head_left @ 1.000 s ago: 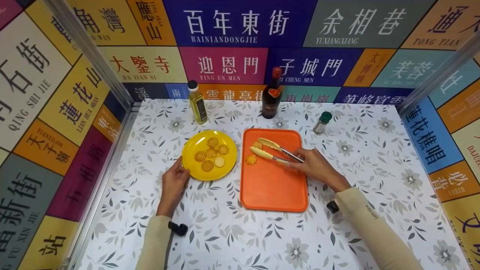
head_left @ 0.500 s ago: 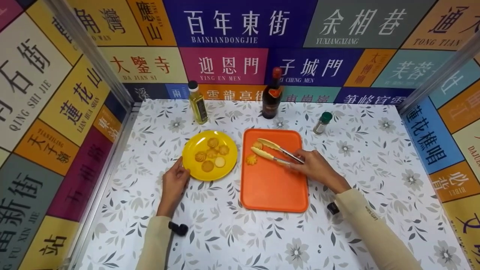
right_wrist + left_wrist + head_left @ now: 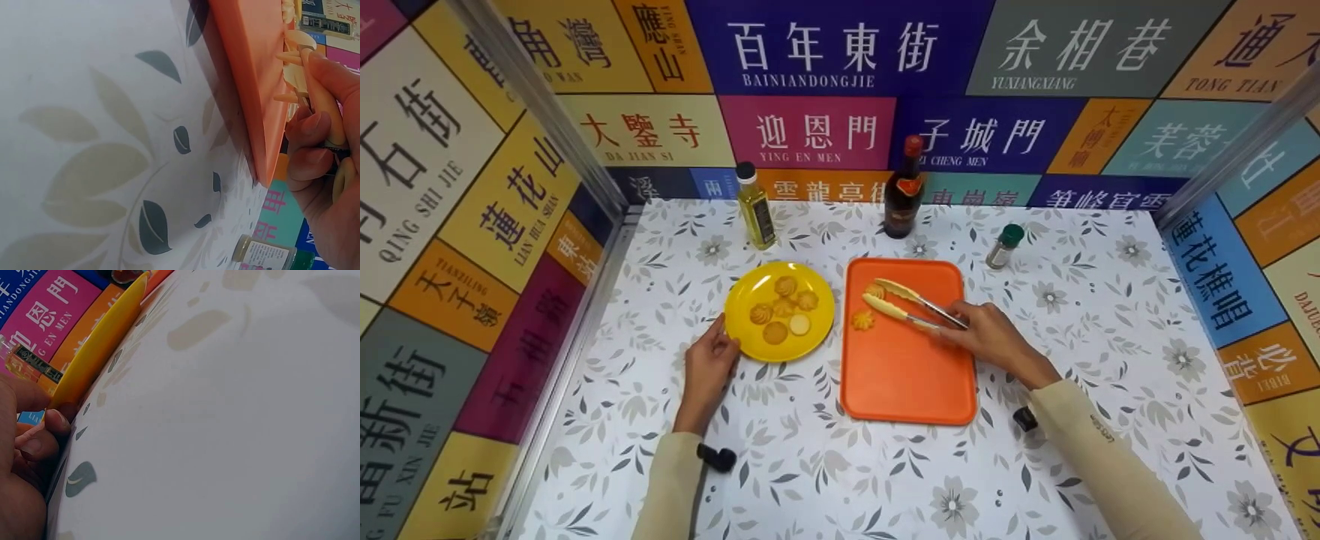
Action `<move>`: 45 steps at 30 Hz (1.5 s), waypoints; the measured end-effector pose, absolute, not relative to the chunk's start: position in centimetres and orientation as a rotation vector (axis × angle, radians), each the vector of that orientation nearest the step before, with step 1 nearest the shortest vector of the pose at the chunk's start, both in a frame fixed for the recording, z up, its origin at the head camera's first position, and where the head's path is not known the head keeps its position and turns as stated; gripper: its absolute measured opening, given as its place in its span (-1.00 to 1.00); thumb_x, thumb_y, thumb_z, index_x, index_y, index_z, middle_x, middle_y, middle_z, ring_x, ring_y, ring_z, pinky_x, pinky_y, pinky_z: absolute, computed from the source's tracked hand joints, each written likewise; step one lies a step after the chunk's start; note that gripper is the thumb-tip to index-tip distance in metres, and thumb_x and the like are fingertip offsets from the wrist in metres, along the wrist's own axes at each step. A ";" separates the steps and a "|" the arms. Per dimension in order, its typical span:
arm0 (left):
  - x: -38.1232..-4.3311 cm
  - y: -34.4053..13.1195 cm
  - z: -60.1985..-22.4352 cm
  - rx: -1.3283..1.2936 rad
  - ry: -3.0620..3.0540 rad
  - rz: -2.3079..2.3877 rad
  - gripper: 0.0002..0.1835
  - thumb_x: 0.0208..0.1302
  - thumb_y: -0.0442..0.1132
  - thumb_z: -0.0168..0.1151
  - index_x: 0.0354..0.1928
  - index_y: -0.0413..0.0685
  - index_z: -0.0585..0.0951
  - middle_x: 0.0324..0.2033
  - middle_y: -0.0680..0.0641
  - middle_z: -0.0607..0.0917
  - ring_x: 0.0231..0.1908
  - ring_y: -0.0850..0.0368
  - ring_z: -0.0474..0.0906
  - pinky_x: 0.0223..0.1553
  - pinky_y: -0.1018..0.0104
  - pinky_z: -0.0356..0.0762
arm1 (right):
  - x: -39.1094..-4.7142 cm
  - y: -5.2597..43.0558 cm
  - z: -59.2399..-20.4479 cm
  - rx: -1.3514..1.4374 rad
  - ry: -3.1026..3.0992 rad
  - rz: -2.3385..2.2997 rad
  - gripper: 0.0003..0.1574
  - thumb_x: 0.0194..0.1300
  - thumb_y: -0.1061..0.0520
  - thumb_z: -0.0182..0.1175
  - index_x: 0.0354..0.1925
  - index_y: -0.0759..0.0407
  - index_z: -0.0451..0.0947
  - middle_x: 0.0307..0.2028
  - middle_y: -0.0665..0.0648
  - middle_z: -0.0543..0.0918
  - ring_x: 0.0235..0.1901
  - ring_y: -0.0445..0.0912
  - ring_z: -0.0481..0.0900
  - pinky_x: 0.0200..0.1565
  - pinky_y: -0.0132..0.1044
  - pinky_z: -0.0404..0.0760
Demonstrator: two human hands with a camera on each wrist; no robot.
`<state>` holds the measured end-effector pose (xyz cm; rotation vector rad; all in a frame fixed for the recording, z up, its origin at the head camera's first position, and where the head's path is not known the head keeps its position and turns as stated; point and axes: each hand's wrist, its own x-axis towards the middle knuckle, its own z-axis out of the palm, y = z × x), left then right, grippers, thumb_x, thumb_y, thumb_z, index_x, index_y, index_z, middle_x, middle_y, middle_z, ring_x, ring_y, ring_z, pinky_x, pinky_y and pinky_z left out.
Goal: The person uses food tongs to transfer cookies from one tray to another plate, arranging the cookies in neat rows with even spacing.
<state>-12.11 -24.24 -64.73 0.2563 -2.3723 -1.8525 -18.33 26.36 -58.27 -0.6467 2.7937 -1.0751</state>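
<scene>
My left hand [image 3: 711, 364] pinches the near-left rim of a yellow plate [image 3: 746, 291]. On that plate lie several small baked cookies [image 3: 774, 332], some swirled and some flat and round. In the left wrist view the fingers [image 3: 42, 444] sit at the plate's edge, close to the tabletop. A pair of cream-tipped metal tongs [image 3: 886, 306] is held in my right hand [image 3: 997, 334] above an orange tray [image 3: 907, 379]. The parted tips of the tongs are around a swirled cookie [image 3: 874, 290], partly hidden. Just below it on the tray lies a flower-shaped cookie [image 3: 862, 320].
Behind the plate stands an oil bottle [image 3: 756, 210]. A dark bottle with a red cap [image 3: 905, 191] is behind the tray, and a green-lidded spice jar [image 3: 1005, 247] stands at its back right. Printed panels [image 3: 825, 131] wall in the floral tabletop [image 3: 810, 465].
</scene>
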 end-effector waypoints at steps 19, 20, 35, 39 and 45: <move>-12.3 -24.2 -64.7 0.316 -2.426 -1.825 -0.26 0.52 -0.29 0.27 0.69 -0.10 0.35 -0.39 -0.15 0.66 -0.63 0.08 0.47 -0.62 0.35 0.44 | -18.1 25.9 -58.0 -0.592 2.771 -1.090 -0.52 0.34 -0.08 0.61 0.01 0.21 0.76 -0.49 -0.04 0.57 -0.51 -0.07 0.51 -0.45 -0.29 0.39; -12.3 -24.2 -64.7 0.317 -2.431 -1.822 -0.26 0.53 -0.29 0.27 0.69 -0.10 0.35 -0.38 -0.15 0.66 -0.62 0.08 0.47 -0.61 0.35 0.45 | -18.1 25.8 -58.0 -0.593 2.771 -1.091 -0.52 0.34 -0.08 0.61 0.03 0.21 0.76 -0.49 -0.04 0.58 -0.51 -0.07 0.52 -0.45 -0.29 0.41; -12.2 -24.2 -64.7 0.328 -2.411 -1.863 -0.28 0.56 -0.30 0.27 0.70 -0.07 0.35 -0.30 -0.18 0.68 -0.61 0.09 0.49 -0.58 0.35 0.48 | -18.7 26.0 -57.5 -0.593 2.792 -1.074 -0.51 0.39 -0.08 0.57 0.08 0.22 0.76 -0.44 -0.02 0.63 -0.47 -0.07 0.53 -0.42 -0.30 0.45; -12.2 -24.2 -64.7 0.335 -2.403 -1.868 -0.28 0.56 -0.31 0.26 0.69 -0.06 0.36 -0.32 -0.17 0.67 -0.61 0.10 0.48 -0.59 0.35 0.48 | -18.7 26.0 -57.4 -0.584 2.790 -1.071 -0.50 0.39 -0.09 0.57 0.08 0.24 0.76 -0.45 -0.01 0.62 -0.48 -0.08 0.53 -0.43 -0.31 0.45; -12.3 -24.2 -64.7 0.307 -2.401 -1.860 -0.29 0.56 -0.31 0.26 0.69 -0.07 0.36 -0.36 -0.17 0.66 -0.62 0.08 0.47 -0.59 0.34 0.46 | -18.7 25.9 -57.0 -0.541 2.770 -1.075 -0.50 0.41 -0.09 0.55 0.08 0.24 0.75 -0.45 0.00 0.63 -0.49 -0.07 0.54 -0.44 -0.32 0.47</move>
